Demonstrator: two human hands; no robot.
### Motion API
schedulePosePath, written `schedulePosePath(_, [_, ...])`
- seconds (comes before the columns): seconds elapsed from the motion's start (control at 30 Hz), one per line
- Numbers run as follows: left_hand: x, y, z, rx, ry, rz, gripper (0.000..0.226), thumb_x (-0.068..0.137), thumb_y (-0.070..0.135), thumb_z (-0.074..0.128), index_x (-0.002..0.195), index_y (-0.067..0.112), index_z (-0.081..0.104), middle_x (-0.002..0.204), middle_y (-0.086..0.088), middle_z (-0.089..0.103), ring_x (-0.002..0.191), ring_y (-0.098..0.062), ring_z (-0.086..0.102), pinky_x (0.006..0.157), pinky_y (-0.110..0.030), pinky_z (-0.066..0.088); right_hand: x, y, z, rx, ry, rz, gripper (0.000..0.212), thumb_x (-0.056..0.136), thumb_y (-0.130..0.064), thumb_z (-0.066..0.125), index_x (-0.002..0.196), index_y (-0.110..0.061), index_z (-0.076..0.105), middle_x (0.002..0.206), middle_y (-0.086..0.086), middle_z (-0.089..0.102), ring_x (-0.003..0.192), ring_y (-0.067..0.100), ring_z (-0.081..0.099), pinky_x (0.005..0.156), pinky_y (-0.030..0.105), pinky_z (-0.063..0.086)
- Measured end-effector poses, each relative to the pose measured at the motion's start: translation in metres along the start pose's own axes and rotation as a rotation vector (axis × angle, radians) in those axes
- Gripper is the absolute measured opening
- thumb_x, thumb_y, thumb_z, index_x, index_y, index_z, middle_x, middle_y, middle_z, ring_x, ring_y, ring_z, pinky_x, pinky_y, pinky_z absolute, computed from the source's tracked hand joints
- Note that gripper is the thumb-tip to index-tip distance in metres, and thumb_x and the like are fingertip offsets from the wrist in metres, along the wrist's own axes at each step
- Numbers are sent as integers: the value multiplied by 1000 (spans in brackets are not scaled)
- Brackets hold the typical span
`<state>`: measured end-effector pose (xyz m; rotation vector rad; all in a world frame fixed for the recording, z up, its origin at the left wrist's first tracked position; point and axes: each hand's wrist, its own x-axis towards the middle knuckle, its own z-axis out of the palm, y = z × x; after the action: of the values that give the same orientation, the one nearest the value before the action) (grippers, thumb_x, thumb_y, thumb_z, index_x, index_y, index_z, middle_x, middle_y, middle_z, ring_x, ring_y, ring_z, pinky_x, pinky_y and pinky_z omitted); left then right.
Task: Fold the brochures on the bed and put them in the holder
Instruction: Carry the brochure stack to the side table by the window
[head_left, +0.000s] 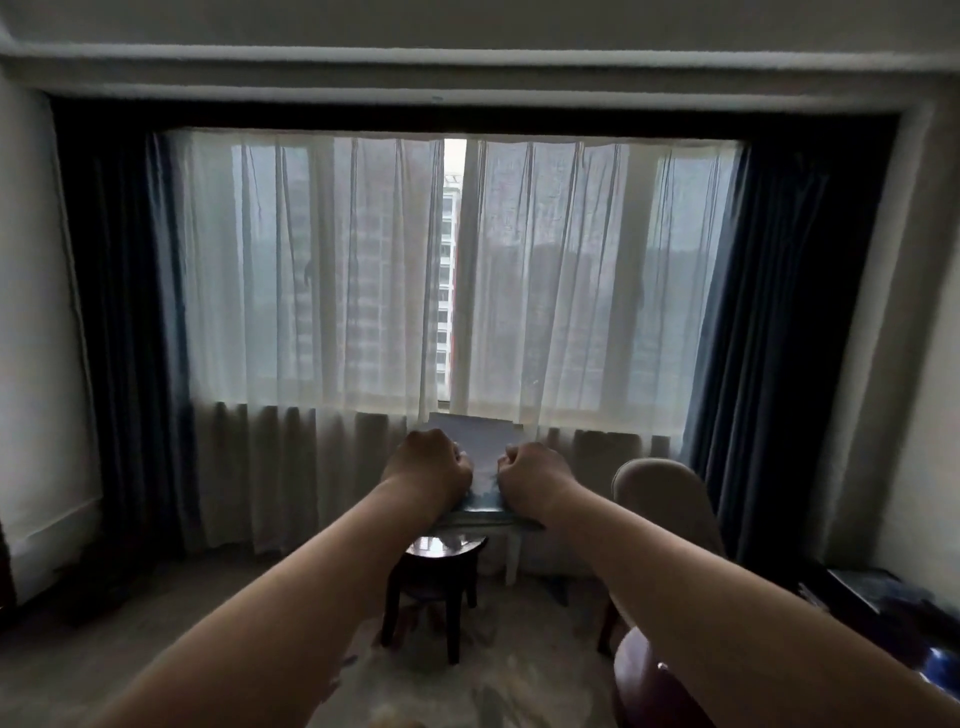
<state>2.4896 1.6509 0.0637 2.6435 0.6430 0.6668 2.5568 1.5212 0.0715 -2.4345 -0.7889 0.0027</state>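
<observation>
Both my arms reach straight out toward the window. Between them I hold up a brochure (485, 457), pale at the top and blue-grey lower down. My left hand (428, 467) grips its left edge with curled fingers. My right hand (535, 475) grips its right edge the same way. The paper is raised in the air, in front of the sheer curtain. Neither the bed nor the holder shows in this view.
A small dark round table (444, 558) stands on the floor below my hands. A beige chair (665, 499) sits to its right, with a dark red seat (644, 675) nearer me. Sheer curtains (322, 270) cover the window, flanked by dark drapes (779, 338).
</observation>
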Motion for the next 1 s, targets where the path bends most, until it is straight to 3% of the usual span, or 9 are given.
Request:
schedulePosePath(0.1, [66,-17,11,-5,-6,2,31,99,27,53,94,8,77,92,-9,72,85,-23,67,77,-28,52,63,-5,10,4,1,18,33,105,-20,45,123,-6,68,122,12,68,114,30,65,82,28,48])
schedulePosePath(0.2, [129,-32,28,3,-19,6,33,99,29,53,94,7,76,96,-12,74,89,-26,69,85,-32,56,129,-4,21,-22,23,28,32,105,-20,44,119,-7,70,119,12,70,108,28,67,87,29,52])
schedulePosePath(0.33, [213,-52,64,9,-64,26,31,99,28,54,95,7,77,97,-11,74,90,-26,70,88,-36,58,220,12,46,-2,22,54,25,104,-21,49,110,-11,70,109,10,72,94,23,67,80,31,55])
schedulePosePath(0.47, [303,-72,105,24,-37,30,28,99,29,56,94,12,78,93,-7,74,86,-22,68,81,-33,57,324,34,68,33,43,48,25,102,-26,51,109,-13,71,106,9,72,81,19,62,65,25,43])
schedulePosePath(0.6, [393,-95,137,97,-36,2,29,101,30,55,93,11,75,89,-8,71,84,-24,68,80,-34,56,429,44,95,77,18,21,27,102,-32,54,107,-15,74,96,5,69,80,18,62,72,28,48])
schedulePosePath(0.73, [484,-130,169,123,-27,-37,31,101,30,53,94,10,74,90,-10,70,81,-26,66,79,-33,55,532,46,128,75,-9,5,33,102,-34,52,115,-13,73,111,11,73,97,26,66,87,30,51])
schedulePosePath(0.83, [541,-159,196,137,-28,-54,31,100,33,53,99,11,75,96,-10,72,79,-23,64,78,-31,53,596,50,153,84,-19,-5,34,101,-32,53,117,-12,74,115,11,73,98,26,66,83,26,47])
schedulePosePath(0.93, [602,-189,227,145,-26,-68,29,100,36,54,90,17,73,87,-4,70,64,-12,50,69,-26,40,666,57,180,59,-14,0,30,100,-35,54,105,-13,74,99,7,72,79,15,63,62,22,40])
schedulePosePath(1.0, [642,-209,247,118,-52,-59,28,100,36,54,89,18,73,85,0,67,67,-13,55,66,-25,40,715,62,198,37,8,11,29,98,-37,54,100,-14,71,92,4,67,71,12,56,55,24,32])
